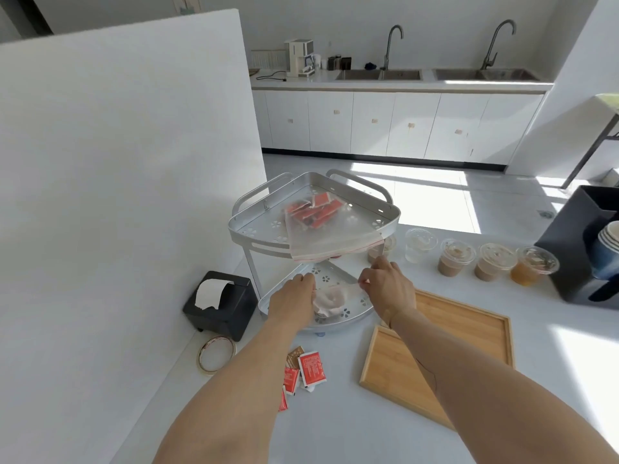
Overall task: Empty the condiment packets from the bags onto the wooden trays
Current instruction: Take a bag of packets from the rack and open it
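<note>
- Top rack shelf [385, 209]: clear bag [321, 229] of red packets.
- Lower shelf [355, 313]: pale bag [330, 301], left hand [294, 296] and right hand [388, 286] each with grip pinching it.
- Wooden trays [469, 333] right, bare.
- Loose packets [310, 368] on near surface [351, 430].

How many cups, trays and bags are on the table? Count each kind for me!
Lidded cups: 5, first, last, one partly hidden behind the rack
Wooden trays: 2
Bags on the metal rack: 2
Total: 9
</note>
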A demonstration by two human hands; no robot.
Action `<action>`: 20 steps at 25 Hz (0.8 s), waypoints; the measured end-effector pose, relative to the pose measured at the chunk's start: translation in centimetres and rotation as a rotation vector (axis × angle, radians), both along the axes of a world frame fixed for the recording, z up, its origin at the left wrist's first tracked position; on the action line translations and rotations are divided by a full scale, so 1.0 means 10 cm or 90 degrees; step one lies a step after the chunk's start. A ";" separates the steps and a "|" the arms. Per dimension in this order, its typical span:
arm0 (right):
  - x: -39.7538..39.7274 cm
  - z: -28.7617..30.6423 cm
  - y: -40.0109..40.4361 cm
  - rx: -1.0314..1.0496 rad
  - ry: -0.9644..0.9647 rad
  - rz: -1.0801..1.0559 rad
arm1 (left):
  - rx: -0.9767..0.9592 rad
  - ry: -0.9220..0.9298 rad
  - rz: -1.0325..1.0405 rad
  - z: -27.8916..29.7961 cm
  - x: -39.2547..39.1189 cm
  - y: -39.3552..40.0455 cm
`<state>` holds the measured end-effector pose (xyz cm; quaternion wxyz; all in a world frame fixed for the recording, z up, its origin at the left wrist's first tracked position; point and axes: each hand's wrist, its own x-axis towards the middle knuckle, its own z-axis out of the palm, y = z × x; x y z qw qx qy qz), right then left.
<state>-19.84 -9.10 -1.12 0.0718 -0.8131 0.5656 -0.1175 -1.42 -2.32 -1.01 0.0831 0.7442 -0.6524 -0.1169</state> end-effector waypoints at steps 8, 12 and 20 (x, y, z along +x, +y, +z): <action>-0.52 0.41 0.63 0.072 -0.166 -0.055 | -0.086 0.187 -0.003 0.29 -0.18 0.38; -0.85 0.50 1.09 0.121 -0.273 -0.073 | -0.058 0.286 -0.054 0.35 -0.33 0.67; -1.56 0.18 2.47 0.225 -0.415 -0.141 | 0.019 0.424 -0.130 0.04 -0.83 1.61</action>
